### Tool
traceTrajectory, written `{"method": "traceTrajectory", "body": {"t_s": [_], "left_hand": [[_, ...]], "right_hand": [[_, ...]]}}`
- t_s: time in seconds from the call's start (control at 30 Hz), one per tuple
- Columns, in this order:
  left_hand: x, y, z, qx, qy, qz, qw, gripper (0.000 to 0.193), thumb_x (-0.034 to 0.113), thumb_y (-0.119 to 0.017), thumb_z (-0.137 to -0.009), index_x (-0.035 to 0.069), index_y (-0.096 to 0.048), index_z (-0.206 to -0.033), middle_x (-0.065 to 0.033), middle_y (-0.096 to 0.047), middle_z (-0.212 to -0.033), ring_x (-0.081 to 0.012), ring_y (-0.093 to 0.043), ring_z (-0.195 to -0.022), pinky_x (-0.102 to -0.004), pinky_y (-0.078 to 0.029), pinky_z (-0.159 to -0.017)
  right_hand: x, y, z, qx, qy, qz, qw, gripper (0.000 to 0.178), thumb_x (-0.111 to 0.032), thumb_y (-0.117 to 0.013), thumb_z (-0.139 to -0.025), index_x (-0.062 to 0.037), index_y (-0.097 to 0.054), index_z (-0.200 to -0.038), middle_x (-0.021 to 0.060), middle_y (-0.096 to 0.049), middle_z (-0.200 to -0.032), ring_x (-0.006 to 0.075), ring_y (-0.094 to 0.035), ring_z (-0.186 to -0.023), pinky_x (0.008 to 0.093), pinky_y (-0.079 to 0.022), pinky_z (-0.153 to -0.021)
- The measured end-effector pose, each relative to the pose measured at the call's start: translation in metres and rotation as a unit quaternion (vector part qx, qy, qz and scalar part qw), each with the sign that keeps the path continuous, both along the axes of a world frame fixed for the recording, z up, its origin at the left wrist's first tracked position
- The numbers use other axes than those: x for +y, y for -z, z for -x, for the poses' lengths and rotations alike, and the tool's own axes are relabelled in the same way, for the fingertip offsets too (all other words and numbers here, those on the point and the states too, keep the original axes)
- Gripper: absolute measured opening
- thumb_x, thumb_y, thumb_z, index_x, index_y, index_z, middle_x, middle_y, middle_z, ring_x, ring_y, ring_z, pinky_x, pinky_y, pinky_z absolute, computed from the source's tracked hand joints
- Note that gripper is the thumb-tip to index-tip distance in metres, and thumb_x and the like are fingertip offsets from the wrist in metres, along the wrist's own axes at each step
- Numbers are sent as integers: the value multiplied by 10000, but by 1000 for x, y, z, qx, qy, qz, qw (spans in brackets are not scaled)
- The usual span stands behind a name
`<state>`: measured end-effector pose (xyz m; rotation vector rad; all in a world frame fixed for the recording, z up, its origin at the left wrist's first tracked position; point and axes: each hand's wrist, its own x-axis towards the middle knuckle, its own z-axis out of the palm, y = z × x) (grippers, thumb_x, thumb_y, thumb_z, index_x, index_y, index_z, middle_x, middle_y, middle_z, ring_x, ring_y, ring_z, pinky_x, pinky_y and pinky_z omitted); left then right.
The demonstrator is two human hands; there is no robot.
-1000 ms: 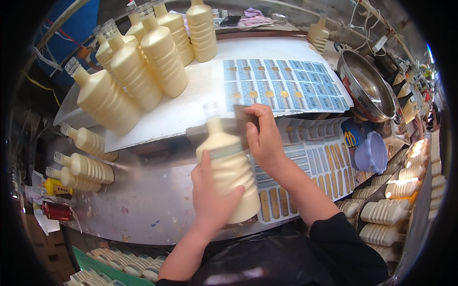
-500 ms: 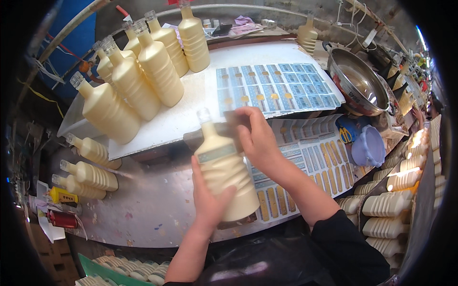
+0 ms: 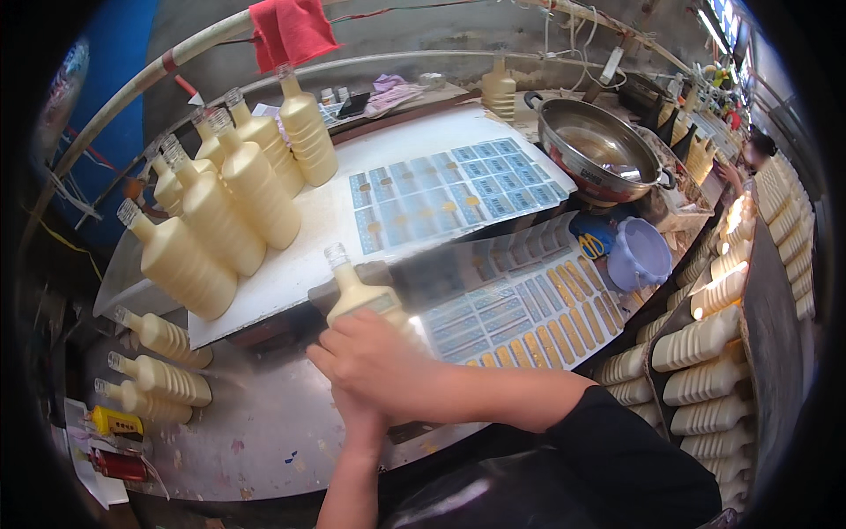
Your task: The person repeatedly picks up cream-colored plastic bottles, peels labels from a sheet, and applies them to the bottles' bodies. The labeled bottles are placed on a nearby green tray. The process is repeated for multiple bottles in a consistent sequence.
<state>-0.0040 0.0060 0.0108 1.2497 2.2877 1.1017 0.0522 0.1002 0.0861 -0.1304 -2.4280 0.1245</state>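
A cream plastic bottle [image 3: 352, 293] with a clear neck leans slightly in front of the white board's edge. My left hand [image 3: 359, 413] grips it from below and is mostly covered by my right forearm and hand. Crossing over the bottle's front, my right hand [image 3: 374, 357] presses on it with bent fingers reaching its left side. A narrow bluish label strip [image 3: 381, 304] shows just above those fingers. Beside the bottle lies a sheet of blue and gold stickers [image 3: 538, 304]. Another sheet of blue labels [image 3: 458, 181] rests on the white board [image 3: 308, 264].
Several cream bottles [image 3: 264, 189] stand at the board's left; others [image 3: 167, 379] lie below. At right are a steel pan [image 3: 599, 141], a lilac bucket [image 3: 639, 256], yellow-handled scissors [image 3: 592, 245] and stacked bottles [image 3: 705, 388]. A red cloth [image 3: 291, 33] hangs on a rail.
My right hand has come from beside the bottle's neck down and across its front. The view has shifted, and the bottle now sits lower and further left in it.
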Motion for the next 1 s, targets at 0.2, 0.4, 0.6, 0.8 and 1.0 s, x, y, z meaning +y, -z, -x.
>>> {"method": "traceTrajectory", "body": {"t_s": [0.2, 0.4, 0.6, 0.8, 1.0], "left_hand": [[1, 16, -4, -82, -16, -96, 992, 821, 287, -716, -894, -26, -300, -1529, -266, -462, -1455, -423, -485, -1338, -460, -398, -1113], [-34, 7, -34, -174, -17, -145, 974, 974, 331, -710, -901, -18, -151, -1618, -270, -378, -1552, -346, -411, -1419, -437, -317, -1186], [-33, 7, -34, -181, -24, -134, 974, 956, 312, -689, -904, -15, -147, -1620, -261, -409, -1532, -341, -454, -1385, -424, -347, -1166], [-32, 9, -36, -185, -23, -150, 971, 948, 311, -679, -900, -7, -158, -1626, -256, -425, -1527, -332, -460, -1382, -415, -356, -1161], [-39, 22, -41, -138, -58, -149, 977, 951, 188, -683, -810, -45, -204, -1598, -304, -409, -1514, -428, -432, -1396, -475, -326, -1178]], "right_hand": [[19, 11, -21, 30, 6, 111, 993, 156, -133, -667, -800, -72, -671, -944, 92, -665, -866, 268, -669, -869, 394, -525, -756], [116, 44, -88, 105, 173, 455, 867, 223, -130, -624, -909, -43, -725, -1087, 118, -681, -1100, 258, -681, -997, 363, -526, -922], [156, 30, -114, 52, 269, 99, 957, 202, -82, -614, -854, -35, -727, -1014, 155, -714, -1071, 380, -697, -858, 467, -561, -773], [182, 42, -122, -97, 255, 9, 962, 355, -44, -614, -830, -11, -650, -1182, 163, -645, -1263, 360, -698, -910, 442, -570, -784], [178, 46, -158, -7, 321, 30, 947, 280, -107, -658, -871, -38, -665, -1143, 110, -671, -1189, 335, -704, -837, 437, -572, -729]]}}
